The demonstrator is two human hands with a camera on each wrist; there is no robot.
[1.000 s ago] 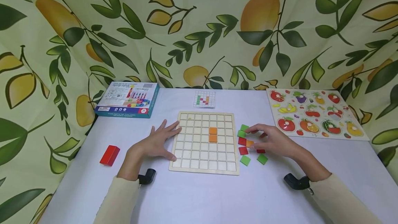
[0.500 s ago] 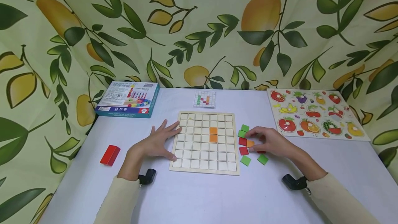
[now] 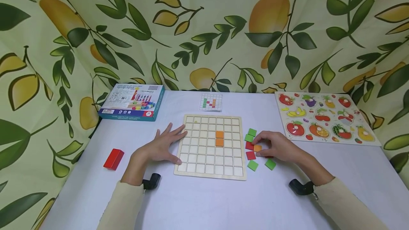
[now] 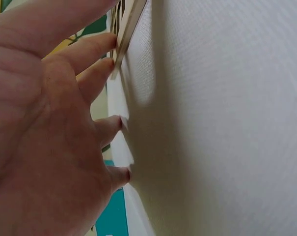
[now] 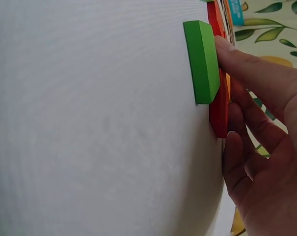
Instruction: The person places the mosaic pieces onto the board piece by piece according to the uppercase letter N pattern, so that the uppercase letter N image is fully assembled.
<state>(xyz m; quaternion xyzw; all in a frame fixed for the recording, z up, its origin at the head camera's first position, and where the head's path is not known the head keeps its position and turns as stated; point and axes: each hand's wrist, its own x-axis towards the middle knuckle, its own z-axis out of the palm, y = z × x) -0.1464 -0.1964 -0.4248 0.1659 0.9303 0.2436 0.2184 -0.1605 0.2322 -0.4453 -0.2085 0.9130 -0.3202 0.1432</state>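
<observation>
Fingers point(image 3: 263, 135) of the right hand point(image 3: 280, 147) pinch a flat orange tile point(image 3: 257, 148) beside square red tiles point(image 3: 250, 155) on the textured white worktop point(image 3: 204, 205); the left hand point(image 3: 161, 146), fingers spread, touches a pale, gridded wooden board point(image 3: 211, 150).

The tablecloth point(image 4: 236, 123) reaches my wrist feed as matt, finely textured fabric. The grid board point(image 3: 211, 151) looks to me like pale, matt wood, the green tile point(image 5: 201, 61) smooth and painted, the box point(image 3: 127, 98) glossy printed cardboard, the pattern card point(image 3: 211, 105) paper.
</observation>
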